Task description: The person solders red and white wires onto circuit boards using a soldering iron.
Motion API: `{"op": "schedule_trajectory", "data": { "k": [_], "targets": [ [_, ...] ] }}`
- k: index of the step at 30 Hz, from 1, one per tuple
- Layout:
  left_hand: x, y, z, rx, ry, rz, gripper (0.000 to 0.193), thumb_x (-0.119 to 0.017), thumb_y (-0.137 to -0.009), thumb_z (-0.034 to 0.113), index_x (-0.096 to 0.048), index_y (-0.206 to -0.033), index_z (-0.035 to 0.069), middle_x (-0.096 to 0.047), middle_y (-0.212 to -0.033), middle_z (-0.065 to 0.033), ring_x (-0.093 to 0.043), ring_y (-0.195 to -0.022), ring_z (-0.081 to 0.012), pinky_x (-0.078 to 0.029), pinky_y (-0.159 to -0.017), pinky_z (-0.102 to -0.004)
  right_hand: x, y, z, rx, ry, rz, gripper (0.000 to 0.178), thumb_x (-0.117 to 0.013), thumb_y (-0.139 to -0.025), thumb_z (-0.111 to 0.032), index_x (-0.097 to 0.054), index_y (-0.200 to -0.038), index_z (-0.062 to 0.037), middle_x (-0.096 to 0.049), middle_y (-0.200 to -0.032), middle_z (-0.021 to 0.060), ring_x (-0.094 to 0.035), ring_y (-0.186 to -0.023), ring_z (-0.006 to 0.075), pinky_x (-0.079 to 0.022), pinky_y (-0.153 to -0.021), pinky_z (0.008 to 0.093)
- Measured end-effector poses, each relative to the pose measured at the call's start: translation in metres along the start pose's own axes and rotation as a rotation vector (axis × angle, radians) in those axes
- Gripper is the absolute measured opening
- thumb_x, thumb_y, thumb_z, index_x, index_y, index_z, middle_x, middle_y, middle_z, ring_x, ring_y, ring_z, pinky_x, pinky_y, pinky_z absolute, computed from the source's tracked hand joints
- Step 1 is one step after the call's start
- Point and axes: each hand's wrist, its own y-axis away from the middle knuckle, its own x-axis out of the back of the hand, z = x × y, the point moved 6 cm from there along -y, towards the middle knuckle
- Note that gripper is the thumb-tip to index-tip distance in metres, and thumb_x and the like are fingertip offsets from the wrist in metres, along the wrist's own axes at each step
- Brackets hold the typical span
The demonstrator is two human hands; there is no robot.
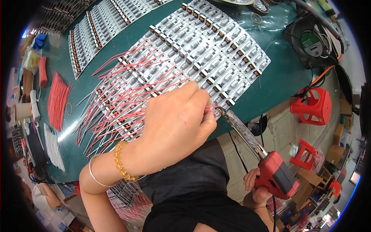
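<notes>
My left hand (179,120) is closed in a pinch on a red wire (210,108) over the near right edge of a white circuit board panel (201,48). My right hand (253,185) grips a red and black soldering gun (276,174). The gun's long barrel slants up and left, its tip at the board beside the pinched wire's end. Whether tip and wire touch I cannot tell. Rows of small components cover the panel. Many red and white wires (112,104) stick out from its left part, partly hidden by my left hand.
A second board panel (94,31) lies at the far left of the green table (251,112). Bundles of red wires (58,100) and white wires (53,147) lie further left. A black fan (311,40) stands at the right edge. Red stools (313,106) are on the floor beyond.
</notes>
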Motion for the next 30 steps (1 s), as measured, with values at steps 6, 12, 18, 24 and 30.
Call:
{"op": "schedule_trajectory", "data": {
  "k": [6,12,18,24,30],
  "targets": [
    [0.001,0.002,0.001,-0.011,-0.02,0.018,0.013,-0.062,-0.069,0.011,-0.052,-0.065,0.003,-0.05,-0.066,-0.0104,-0.056,-0.059,-0.0276,-0.043,-0.05,-0.0388,-0.002,-0.004,-0.002,-0.01,-0.081,-0.098,0.055,-0.074,-0.069,-0.05,-0.044,-0.071,-0.0039,-0.051,-0.055,0.0041,-0.051,-0.048,0.0146,-0.038,-0.045,0.0256],
    [0.0,0.001,0.0,-0.006,-0.025,0.01,0.013,-0.062,-0.069,0.011,-0.052,-0.065,0.003,-0.05,-0.066,-0.0101,-0.055,-0.059,-0.0276,-0.043,-0.05,-0.0389,-0.004,-0.004,-0.006,0.067,0.042,-0.07,0.054,-0.071,-0.072,-0.052,-0.049,-0.068,-0.0029,-0.052,-0.054,0.0036,-0.051,-0.047,0.0165,-0.039,-0.046,0.0265],
    [0.0,-0.001,0.002,-0.007,0.014,0.018,0.013,-0.062,-0.071,0.011,-0.053,-0.066,0.003,-0.05,-0.067,-0.0104,-0.056,-0.059,-0.0281,-0.043,-0.05,-0.0389,-0.003,-0.006,-0.009,0.094,0.028,-0.068,0.055,-0.072,-0.07,-0.052,-0.054,-0.071,-0.0004,-0.051,-0.053,0.0042,-0.052,-0.048,0.0172,-0.041,-0.047,0.0274],
    [0.008,0.004,0.002,-0.101,0.017,0.057,0.012,-0.062,-0.074,0.01,-0.053,-0.069,0.003,-0.05,-0.069,-0.0109,-0.056,-0.06,-0.0278,-0.044,-0.05,-0.0387,-0.015,-0.032,-0.051,0.515,0.268,-0.142,0.08,-0.058,-0.078,-0.061,-0.038,-0.121,0.0037,-0.045,-0.049,0.0001,-0.044,-0.04,0.0127,-0.038,-0.042,0.0264],
    [0.089,0.024,0.013,-0.1,-0.048,0.356,0.012,-0.064,-0.074,0.009,-0.054,-0.071,0.004,-0.049,-0.067,-0.0082,-0.054,-0.056,-0.0251,-0.043,-0.049,-0.0355,-0.045,-0.122,-0.098,0.771,0.275,0.052,0.053,-0.054,-0.091,-0.032,-0.042,-0.125,0.0067,-0.042,-0.047,0.0001,-0.035,-0.034,0.0076,-0.03,-0.035,0.0219]
  ]
}}
